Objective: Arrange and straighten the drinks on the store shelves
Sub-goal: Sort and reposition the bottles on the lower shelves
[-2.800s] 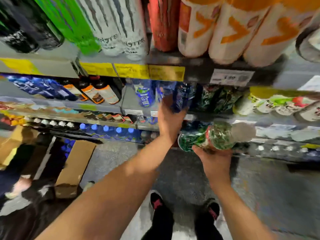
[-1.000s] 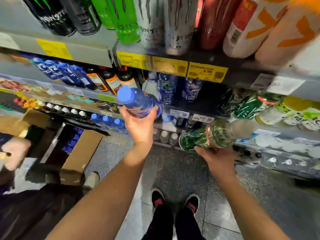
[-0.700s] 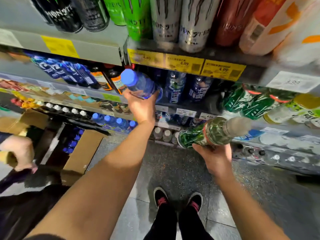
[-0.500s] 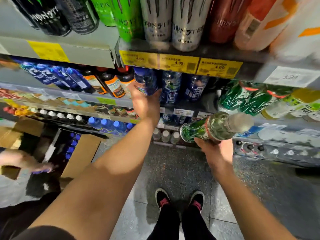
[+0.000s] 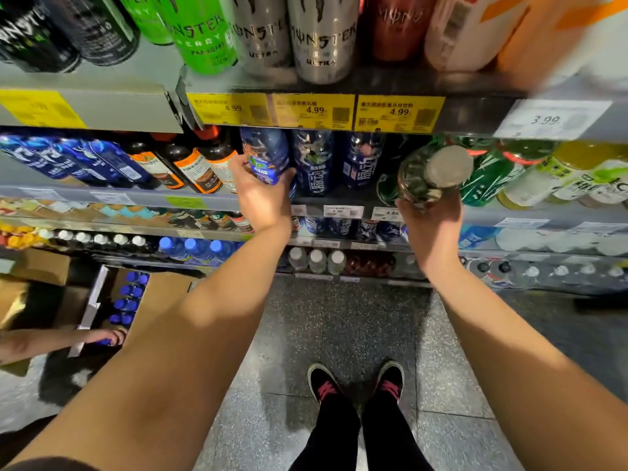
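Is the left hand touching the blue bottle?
Touching. The head view shows the left hand with its fingers wrapped round the blue bottle on the shelf.

top shelf [image 5: 339, 86]: cans [image 5: 323, 39] | middle shelf [image 5: 136, 195]: bottles [image 5: 360, 161]

One camera only here, worn on the person's head, so no second view shares the scene. It looks forward and steeply down, wide-angled, edges bending. The cans [image 5: 323, 39] on the top shelf loom at the upper edge, very near. The shelf rail with its yellow price tags [image 5: 314, 110] crosses just below, close in front. Both forearms run up from the bottom corners toward the middle, the left hand [image 5: 261, 195] and right hand [image 5: 430, 226] at arm's reach. Straight down at the lower centre: the floor [image 5: 339, 321] and the person's own shoes [image 5: 355, 382]. Lower shelves recede to the left.
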`<state>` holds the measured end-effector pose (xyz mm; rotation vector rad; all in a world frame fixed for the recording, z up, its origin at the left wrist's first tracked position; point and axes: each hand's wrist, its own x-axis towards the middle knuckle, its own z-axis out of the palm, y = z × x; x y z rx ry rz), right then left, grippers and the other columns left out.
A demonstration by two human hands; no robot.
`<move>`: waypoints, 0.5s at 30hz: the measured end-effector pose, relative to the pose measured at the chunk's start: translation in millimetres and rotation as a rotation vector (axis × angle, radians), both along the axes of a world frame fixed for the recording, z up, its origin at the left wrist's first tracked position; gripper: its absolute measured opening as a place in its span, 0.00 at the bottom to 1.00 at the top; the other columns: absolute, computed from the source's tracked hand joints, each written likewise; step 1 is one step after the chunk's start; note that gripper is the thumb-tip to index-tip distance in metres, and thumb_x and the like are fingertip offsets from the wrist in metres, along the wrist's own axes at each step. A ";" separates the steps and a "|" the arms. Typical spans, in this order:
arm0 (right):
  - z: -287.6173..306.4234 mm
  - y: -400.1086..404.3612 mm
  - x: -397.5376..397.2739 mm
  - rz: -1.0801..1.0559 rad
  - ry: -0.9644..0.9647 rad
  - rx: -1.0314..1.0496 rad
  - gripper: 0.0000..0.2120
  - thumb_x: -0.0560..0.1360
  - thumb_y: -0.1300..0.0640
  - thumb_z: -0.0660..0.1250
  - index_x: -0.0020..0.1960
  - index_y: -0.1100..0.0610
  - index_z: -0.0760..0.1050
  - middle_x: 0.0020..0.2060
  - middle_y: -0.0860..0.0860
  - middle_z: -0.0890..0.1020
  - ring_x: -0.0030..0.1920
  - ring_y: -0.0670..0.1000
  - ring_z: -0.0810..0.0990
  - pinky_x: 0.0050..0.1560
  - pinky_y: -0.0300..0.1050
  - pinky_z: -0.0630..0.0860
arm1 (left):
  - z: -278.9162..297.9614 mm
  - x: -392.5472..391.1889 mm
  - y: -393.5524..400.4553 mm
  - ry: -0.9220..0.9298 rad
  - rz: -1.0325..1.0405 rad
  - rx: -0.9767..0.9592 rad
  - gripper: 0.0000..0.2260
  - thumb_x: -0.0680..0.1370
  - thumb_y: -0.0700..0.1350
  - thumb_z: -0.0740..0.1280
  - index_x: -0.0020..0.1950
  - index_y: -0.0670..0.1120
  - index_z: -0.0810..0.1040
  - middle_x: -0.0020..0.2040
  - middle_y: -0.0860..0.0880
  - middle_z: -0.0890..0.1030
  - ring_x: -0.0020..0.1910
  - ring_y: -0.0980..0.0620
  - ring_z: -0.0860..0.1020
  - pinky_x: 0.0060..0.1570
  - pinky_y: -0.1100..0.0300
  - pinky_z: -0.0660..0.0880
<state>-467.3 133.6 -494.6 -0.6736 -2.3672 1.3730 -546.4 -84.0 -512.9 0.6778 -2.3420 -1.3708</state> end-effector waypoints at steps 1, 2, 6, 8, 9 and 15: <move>-4.2 3.1 -5.4 0.022 0.005 0.016 0.31 0.72 0.66 0.74 0.70 0.70 0.66 0.65 0.62 0.77 0.66 0.59 0.75 0.68 0.42 0.69 | 1.9 2.1 3.0 0.005 0.024 0.013 0.32 0.67 0.51 0.81 0.64 0.44 0.70 0.54 0.49 0.77 0.50 0.48 0.76 0.46 0.60 0.70; -4.2 3.5 -9.7 0.036 0.002 0.025 0.31 0.72 0.65 0.75 0.71 0.69 0.66 0.66 0.61 0.77 0.67 0.58 0.75 0.68 0.41 0.68 | 3.8 5.1 7.3 0.021 0.051 0.027 0.31 0.67 0.51 0.81 0.63 0.43 0.70 0.55 0.49 0.74 0.51 0.48 0.75 0.48 0.61 0.69; -6.4 4.0 -22.3 0.074 -0.004 -0.034 0.32 0.71 0.65 0.74 0.72 0.66 0.66 0.67 0.59 0.77 0.68 0.56 0.75 0.70 0.49 0.70 | 6.6 29.1 34.7 0.113 0.034 0.066 0.22 0.68 0.51 0.80 0.52 0.46 0.71 0.48 0.48 0.75 0.45 0.50 0.74 0.48 0.61 0.72; -8.5 6.7 -25.9 0.094 -0.010 -0.019 0.32 0.71 0.66 0.74 0.72 0.66 0.66 0.67 0.59 0.77 0.69 0.57 0.75 0.70 0.52 0.70 | 4.0 42.5 57.3 0.129 -0.134 0.080 0.17 0.70 0.50 0.79 0.49 0.44 0.75 0.43 0.49 0.79 0.40 0.57 0.77 0.44 0.63 0.75; -9.2 9.0 -27.3 0.102 -0.026 0.016 0.32 0.71 0.66 0.74 0.72 0.66 0.66 0.67 0.59 0.77 0.68 0.57 0.75 0.70 0.52 0.71 | 2.3 45.9 67.8 0.103 -0.211 0.085 0.16 0.71 0.49 0.79 0.49 0.45 0.77 0.42 0.50 0.80 0.39 0.60 0.78 0.43 0.63 0.76; -4.5 23.0 -40.6 0.171 -0.133 0.135 0.39 0.71 0.62 0.75 0.76 0.64 0.59 0.67 0.58 0.77 0.67 0.57 0.76 0.68 0.51 0.72 | 1.2 20.5 103.4 -0.062 -0.430 0.047 0.29 0.74 0.48 0.76 0.72 0.42 0.70 0.63 0.45 0.81 0.63 0.45 0.79 0.61 0.47 0.75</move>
